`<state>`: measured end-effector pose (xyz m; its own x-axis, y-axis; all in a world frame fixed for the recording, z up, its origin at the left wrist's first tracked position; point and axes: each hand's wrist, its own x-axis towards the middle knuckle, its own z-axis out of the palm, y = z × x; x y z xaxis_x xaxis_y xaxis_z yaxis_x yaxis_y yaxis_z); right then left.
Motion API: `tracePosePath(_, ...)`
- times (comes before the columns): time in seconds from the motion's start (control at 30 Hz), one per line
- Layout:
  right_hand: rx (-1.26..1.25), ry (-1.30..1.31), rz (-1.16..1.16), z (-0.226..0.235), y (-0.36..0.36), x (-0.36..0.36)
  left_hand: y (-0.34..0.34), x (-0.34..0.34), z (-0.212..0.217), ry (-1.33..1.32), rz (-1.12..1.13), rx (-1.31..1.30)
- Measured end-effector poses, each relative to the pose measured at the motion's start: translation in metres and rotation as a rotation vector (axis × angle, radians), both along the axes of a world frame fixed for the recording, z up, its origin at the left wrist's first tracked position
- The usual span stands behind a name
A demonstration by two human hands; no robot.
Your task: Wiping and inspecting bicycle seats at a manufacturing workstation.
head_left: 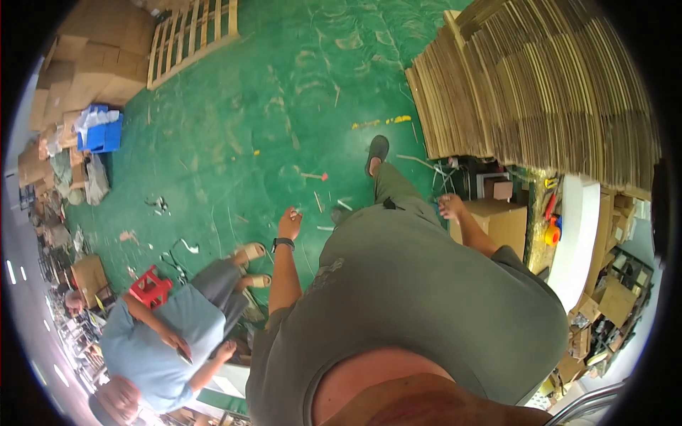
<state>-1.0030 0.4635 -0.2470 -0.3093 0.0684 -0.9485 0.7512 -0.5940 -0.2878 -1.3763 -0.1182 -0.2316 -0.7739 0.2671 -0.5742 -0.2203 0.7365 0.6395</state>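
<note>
My left hand (290, 223) hangs over the green floor with its fingers loosely curled and nothing in it; a black watch sits on that wrist. My right hand (450, 206) is beside my hip, fingers apart and empty, just above a closed brown cardboard box (503, 221). My grey-green shirt and trousers fill the middle, with one dark shoe (376, 152) stepping forward.
A tall stack of flat cardboard sheets (540, 85) stands at the upper right. A seated person in a light blue shirt (163, 334) is at my lower left by a red stool (149, 287). A wooden pallet (190, 34), cardboard boxes (92, 64) and a blue crate (103, 135) lie at the far left.
</note>
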Motion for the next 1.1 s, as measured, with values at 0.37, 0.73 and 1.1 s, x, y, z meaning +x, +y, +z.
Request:
tracePosePath(0.37, 0.389, 0.34, 0.679, -0.085, 0.168, -0.123, 0.171, -0.135, -0.086, 0.109, -0.147, -0.102)
tracePosePath(0.73, 0.531, 0.159, 0.101, 0.004, 0.423, -0.547, 0.433, -0.399, -0.006, -0.046, -0.429, -0.082)
tracePosePath(1.1, 0.548, -0.039, -0.493, 0.033, 0.588, -0.734, 0.783, -0.898, -0.026, 0.142, -0.885, -0.484)
